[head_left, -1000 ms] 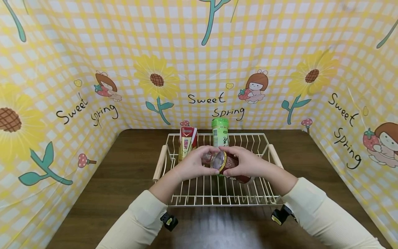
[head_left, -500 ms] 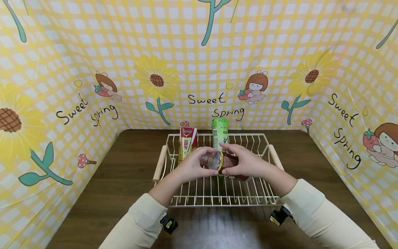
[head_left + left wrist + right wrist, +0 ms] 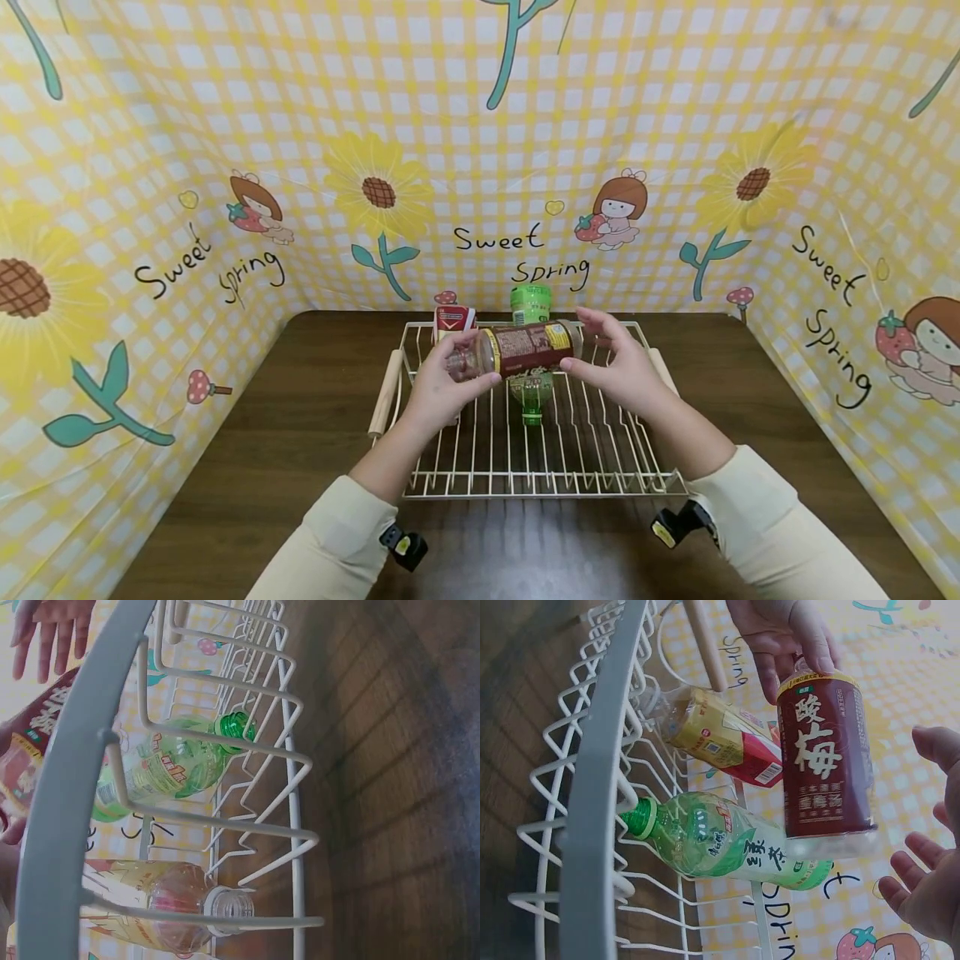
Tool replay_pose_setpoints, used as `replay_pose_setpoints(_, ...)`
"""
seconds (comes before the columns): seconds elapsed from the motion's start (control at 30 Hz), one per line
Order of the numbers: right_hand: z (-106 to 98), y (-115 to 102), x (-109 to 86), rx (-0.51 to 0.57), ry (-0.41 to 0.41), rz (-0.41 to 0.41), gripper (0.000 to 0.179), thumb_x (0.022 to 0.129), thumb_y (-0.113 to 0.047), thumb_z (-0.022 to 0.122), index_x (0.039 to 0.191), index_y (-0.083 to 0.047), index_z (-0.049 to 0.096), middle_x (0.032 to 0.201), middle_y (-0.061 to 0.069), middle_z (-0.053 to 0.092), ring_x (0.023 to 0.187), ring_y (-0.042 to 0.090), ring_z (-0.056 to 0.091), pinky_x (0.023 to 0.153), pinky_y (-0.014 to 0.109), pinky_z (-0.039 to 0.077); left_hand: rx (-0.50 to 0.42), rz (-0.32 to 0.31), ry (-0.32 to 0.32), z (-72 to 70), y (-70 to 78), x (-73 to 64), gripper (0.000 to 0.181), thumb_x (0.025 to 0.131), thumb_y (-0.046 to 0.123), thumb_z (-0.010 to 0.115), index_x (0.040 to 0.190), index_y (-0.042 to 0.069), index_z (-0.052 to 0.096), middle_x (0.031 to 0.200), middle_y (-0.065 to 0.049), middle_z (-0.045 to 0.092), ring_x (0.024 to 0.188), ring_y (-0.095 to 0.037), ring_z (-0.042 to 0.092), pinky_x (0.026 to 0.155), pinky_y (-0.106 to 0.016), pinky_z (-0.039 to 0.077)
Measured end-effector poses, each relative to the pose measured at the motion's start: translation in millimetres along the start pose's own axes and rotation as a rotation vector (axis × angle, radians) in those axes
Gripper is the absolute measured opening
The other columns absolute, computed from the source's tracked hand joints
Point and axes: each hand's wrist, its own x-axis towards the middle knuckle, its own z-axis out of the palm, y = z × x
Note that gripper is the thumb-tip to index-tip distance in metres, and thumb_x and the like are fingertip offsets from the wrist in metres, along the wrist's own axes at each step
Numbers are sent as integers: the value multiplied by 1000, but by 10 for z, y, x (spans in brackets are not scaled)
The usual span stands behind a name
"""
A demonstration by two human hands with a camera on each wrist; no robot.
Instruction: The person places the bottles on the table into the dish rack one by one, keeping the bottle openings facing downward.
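My left hand [image 3: 433, 382] grips the clear neck end of a plastic drink bottle [image 3: 525, 346] with a dark red label. The bottle lies nearly sideways in the air over a cream wire dish rack [image 3: 540, 497], its base to the right. My right hand [image 3: 626, 371] is at the base end, fingers spread; the right wrist view shows a gap between this hand and the base. A green tea bottle [image 3: 720, 840] stands neck down in the rack behind the held bottle. Left of it, a red and yellow bottle [image 3: 724, 739] is also neck down, partly hidden by my left hand in the head view.
The rack has a wooden handle [image 3: 386, 393] at its left end and another at the right, partly behind my right hand. It stands on a dark wooden table [image 3: 262, 467]. A yellow checked cloth [image 3: 480, 167] encloses the back and sides.
The dark red bottle has risen and moved back, turning so its label shows. My right hand has let go of it and opened to the right. My left hand still grips the neck end.
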Motion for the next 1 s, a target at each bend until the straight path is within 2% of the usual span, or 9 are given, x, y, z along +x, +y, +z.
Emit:
replay_pose_setpoints(0.17,21,30,-14,56,52,14,69,88,-11,70,147,-4,36,146,21,42,135,37,39,112,55,31,-82,21,71,16,0,4,67,80,5,79,139,8,49,134,-16,53,110,-32,62,86,-25,56)
replay_pose_setpoints(0.3,58,75,-28,113,77,59,67,89,-11,68,147,-2,34,148,22,40,134,38,39,111,55,32,-146,42,114,42,21,-2,67,80,0,77,139,6,48,134,-20,53,111,-30,62,87,-23,56)
replay_pose_setpoints(0.47,141,119,-38,194,105,135,61,92,-10,64,145,0,35,147,23,41,132,36,40,111,49,34,-188,54,150,71,52,-18,65,80,-1,77,138,7,49,132,-17,50,111,-29,59,87,-22,55)
replay_pose_setpoints(0.73,295,147,-50,216,86,246,54,94,-15,62,139,3,39,141,24,46,129,36,46,106,43,41,-208,54,172,119,76,-33,65,79,0,77,138,7,49,133,-15,48,112,-29,59,84,-21,56)
replay_pose_setpoints(0.87,331,137,-63,249,54,259,55,95,-14,60,142,2,37,142,24,45,130,38,46,107,45,42,-181,55,169,142,47,-37,66,79,0,78,137,7,48,132,-16,48,112,-29,58,84,-23,56)
replay_pose_setpoints(1.0,368,123,-61,333,41,241,63,94,-11,60,148,1,28,146,27,41,134,41,44,111,50,39,-123,60,123,173,20,-57,71,77,0,78,139,6,44,130,-19,49,114,-32,57,90,-34,56)
